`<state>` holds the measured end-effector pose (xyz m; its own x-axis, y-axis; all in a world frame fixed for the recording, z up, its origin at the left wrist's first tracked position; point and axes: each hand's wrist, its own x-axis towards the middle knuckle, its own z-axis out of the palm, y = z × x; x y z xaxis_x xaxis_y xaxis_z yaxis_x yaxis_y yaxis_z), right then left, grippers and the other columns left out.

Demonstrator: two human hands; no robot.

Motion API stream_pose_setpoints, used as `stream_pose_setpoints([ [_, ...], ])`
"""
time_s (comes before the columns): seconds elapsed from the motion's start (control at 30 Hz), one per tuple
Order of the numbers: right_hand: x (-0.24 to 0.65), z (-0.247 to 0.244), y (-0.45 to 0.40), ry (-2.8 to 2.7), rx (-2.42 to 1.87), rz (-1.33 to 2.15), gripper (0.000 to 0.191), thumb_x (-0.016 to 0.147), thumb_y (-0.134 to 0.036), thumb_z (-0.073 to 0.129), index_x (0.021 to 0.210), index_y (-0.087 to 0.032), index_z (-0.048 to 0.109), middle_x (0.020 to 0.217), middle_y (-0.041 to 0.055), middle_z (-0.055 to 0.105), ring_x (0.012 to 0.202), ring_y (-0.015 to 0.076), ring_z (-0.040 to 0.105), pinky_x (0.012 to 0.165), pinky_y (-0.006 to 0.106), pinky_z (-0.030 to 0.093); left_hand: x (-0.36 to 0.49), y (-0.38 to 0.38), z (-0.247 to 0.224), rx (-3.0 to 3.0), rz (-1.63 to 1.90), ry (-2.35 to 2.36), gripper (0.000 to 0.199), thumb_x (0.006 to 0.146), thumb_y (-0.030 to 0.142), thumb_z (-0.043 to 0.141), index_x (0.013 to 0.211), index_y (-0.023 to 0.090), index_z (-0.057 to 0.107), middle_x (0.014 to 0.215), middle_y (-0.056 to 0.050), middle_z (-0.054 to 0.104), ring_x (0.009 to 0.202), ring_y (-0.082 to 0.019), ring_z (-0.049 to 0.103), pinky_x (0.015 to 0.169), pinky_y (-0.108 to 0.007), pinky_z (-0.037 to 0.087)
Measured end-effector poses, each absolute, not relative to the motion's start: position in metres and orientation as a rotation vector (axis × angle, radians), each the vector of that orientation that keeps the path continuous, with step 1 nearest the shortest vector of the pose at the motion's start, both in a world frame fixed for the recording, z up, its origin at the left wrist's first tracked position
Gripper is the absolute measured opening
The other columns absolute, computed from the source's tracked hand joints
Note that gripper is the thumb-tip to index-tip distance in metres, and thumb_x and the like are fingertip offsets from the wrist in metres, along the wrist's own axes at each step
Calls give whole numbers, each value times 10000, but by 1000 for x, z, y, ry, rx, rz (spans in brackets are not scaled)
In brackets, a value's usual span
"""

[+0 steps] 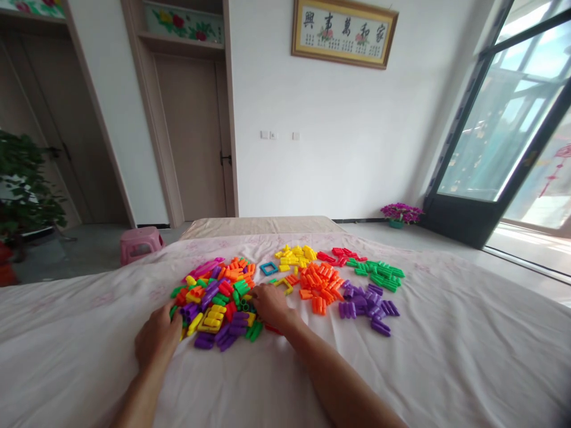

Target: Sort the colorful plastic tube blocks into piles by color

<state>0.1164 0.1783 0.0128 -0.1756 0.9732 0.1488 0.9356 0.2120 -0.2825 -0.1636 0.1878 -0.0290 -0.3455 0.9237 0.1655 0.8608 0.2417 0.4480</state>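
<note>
Flanking the mixed pile (213, 318), the left hand (156, 336) and right hand (273, 306) probably hem it in. Left fingers bend against its left edge; right fingers curl down at its right edge (whether either pinches a piece, I cannot tell). Beyond, purple (372, 303), orange (321, 282), green (386, 276), yellow (297, 260) and red pieces (341, 254) lie grouped by colour, presumably for easy telling apart.

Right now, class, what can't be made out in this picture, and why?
All in the head view:
Left hand: its grip, partly hidden by the hand itself.
Right hand: its grip, likewise partly hidden.
Mixed pile: its bottom, under upper pieces.
Sign: lower writing, too small.
Plant: left side, cut off by the edge.
</note>
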Motion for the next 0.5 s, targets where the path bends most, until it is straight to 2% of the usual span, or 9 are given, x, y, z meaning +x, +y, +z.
stream_pose_setpoints([
  [0.3, 150, 15, 186, -1948, -1803, 278, 255, 908, -307, 566, 1093, -258, 734, 1044, 54, 763, 956, 215, 693, 728, 252, 433, -166, 191, -32, 1724, 703, 2360, 596, 943, 429, 271, 1389, 193, 588, 1334, -158, 656, 1158, -337, 645, 907, -426, 483],
  [0.5, 202, 5, 214, -1514, -1844, 314, 299, 853, -252, 579, 1090, -189, 749, 1003, 75, 771, 930, 216, 708, 769, 264, 498, -168, 191, -35, 1722, 697, 2352, 611, 945, 429, 252, 1405, 191, 576, 1354, -159, 643, 1162, -342, 640, 909, -436, 474],
])
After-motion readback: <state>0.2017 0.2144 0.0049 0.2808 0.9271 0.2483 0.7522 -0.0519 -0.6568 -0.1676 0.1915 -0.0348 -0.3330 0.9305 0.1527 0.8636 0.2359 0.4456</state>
